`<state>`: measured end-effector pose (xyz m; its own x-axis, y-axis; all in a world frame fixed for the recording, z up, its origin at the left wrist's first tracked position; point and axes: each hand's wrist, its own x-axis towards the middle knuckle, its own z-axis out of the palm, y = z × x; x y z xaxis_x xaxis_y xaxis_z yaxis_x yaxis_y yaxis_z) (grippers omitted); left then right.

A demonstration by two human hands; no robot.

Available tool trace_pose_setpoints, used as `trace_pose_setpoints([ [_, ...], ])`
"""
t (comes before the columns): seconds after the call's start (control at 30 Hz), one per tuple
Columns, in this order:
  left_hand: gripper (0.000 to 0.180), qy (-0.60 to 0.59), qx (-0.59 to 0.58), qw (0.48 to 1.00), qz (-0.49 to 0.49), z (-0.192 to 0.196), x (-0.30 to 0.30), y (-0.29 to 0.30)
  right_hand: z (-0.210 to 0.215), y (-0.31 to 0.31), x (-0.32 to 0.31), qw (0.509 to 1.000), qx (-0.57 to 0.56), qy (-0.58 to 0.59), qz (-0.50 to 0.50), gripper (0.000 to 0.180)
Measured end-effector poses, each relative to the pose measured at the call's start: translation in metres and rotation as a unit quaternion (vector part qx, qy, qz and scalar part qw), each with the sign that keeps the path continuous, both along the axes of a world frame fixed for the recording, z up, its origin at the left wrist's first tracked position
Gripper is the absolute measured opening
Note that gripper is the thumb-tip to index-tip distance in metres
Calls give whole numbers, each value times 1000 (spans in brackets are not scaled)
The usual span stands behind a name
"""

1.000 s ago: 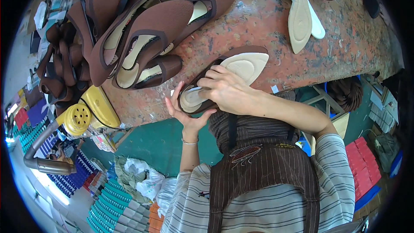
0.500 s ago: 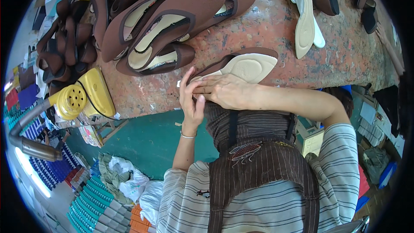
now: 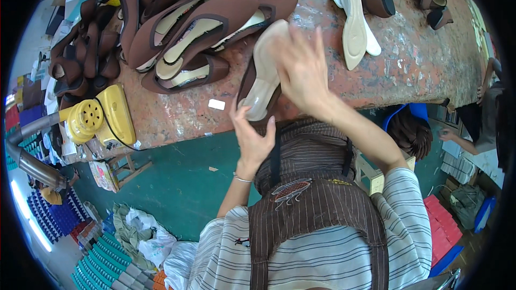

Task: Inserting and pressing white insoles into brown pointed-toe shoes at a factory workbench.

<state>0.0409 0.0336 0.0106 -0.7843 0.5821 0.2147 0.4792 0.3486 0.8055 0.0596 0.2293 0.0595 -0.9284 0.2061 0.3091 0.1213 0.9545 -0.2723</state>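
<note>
At bench edge, right hand (image 3: 303,70) is pressing cream insole (image 3: 266,70) into brown sandal (image 3: 248,83), fingers spread; left hand (image 3: 251,138), open, steadying heel; seating apparently unfinished.

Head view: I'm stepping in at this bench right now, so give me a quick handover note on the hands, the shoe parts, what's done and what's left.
Left hand: open, fingertips at the heel end of the brown shoe.
Right hand: fingers spread over the shoe's beige insole, blurred; grip unclear.
The shoe lies at the near edge of the worn workbench.
Done: the insole sits inside the shoe; a pile of similar brown shoes lies at the far left.
Left: loose beige insoles lie to the right, not fitted.
A yellow heat tool rests at the left edge.
</note>
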Motion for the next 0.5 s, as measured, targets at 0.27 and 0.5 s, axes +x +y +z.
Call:
trace_pose_setpoints([
  [0.27, 104, 20, 62, 998, -18, -11, 33, 36, 45, -16, 26, 952, -304, -15, -19, 45],
  [0.5, 119, 22, 67, 997, 31, -31, 45, 51, -20, -28, 50, 994, -63, 39, -79, 45],
])
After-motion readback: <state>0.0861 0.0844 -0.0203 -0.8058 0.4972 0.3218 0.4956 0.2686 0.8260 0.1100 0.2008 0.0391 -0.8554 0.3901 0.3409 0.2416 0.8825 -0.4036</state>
